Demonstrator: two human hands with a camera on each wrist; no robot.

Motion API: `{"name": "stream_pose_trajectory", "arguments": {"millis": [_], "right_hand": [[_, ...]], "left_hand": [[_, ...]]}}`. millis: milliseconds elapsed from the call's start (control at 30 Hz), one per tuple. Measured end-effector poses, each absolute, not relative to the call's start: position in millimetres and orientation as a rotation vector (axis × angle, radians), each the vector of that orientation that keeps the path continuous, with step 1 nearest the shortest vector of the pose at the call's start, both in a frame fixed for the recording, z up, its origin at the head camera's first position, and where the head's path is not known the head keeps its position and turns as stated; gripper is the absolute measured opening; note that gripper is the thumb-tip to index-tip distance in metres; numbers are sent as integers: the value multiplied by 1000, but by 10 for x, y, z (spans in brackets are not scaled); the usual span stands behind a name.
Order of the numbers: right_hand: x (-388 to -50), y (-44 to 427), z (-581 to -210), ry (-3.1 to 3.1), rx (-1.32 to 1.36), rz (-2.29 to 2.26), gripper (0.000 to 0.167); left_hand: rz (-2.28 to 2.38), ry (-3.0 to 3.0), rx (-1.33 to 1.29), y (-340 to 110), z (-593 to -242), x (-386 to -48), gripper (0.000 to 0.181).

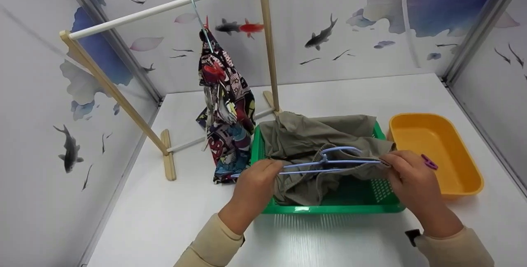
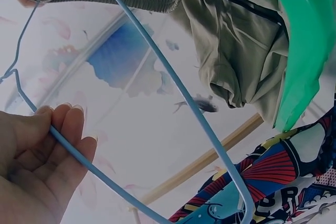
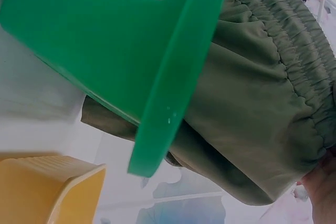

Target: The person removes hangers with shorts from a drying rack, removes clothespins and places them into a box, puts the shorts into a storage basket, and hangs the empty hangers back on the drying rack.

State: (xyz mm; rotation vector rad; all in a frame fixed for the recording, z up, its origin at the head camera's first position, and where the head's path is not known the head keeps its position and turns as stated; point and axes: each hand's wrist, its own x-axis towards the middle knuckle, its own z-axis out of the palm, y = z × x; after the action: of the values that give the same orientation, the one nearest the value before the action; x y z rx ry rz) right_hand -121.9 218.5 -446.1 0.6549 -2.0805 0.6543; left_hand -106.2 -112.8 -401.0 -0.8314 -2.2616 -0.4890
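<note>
My left hand (image 1: 254, 189) pinches a blue clothes hanger (image 1: 304, 164) near its left end, thumb on one side and fingertips on the other, as the left wrist view shows. At the other end my right hand (image 1: 416, 182) grips the gathered elastic waistband of olive-grey pants (image 3: 252, 98), with the hanger's right end against the cloth there. The waistband hangs over the hanger's right part; its left part is bare. Below, the rest of the pants (image 1: 317, 131) lies in and across a green basket (image 1: 321, 209). Their legs are partly hidden in folds.
A wooden rack (image 1: 269, 45) with a white rail (image 1: 164, 10) stands at the back left. Patterned clothing (image 1: 230, 106) hangs from it, close to the basket's left side. To the right sits a yellow tub (image 1: 448, 147) with a purple clip (image 1: 429, 161).
</note>
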Motion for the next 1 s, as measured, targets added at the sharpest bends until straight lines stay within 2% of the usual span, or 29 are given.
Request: {"name": "stream_pose_trajectory", "arguments": {"millis": [400, 500, 533, 633, 1000], "right_hand": [[-1209, 2181, -4404, -2140, 648, 695, 44], [-1197, 2189, -4372, -2191, 646, 709, 13], [-1190, 2191, -4359, -2214, 640, 709, 10], [-1172, 2196, -4314, -2268, 629, 676, 38], [-1149, 2214, -4236, -2424, 565, 679, 32]], "left_hand": [[-535, -2284, -778, -1243, -4012, -1049, 20], [-538, -2298, -774, -1278, -3986, -1047, 17], [-540, -2306, -772, -1292, -3973, -1046, 17], [-535, -2332, -757, -1336, -3930, -1037, 16], [-513, -2359, -679, -1520, -3857, -1006, 15]]}}
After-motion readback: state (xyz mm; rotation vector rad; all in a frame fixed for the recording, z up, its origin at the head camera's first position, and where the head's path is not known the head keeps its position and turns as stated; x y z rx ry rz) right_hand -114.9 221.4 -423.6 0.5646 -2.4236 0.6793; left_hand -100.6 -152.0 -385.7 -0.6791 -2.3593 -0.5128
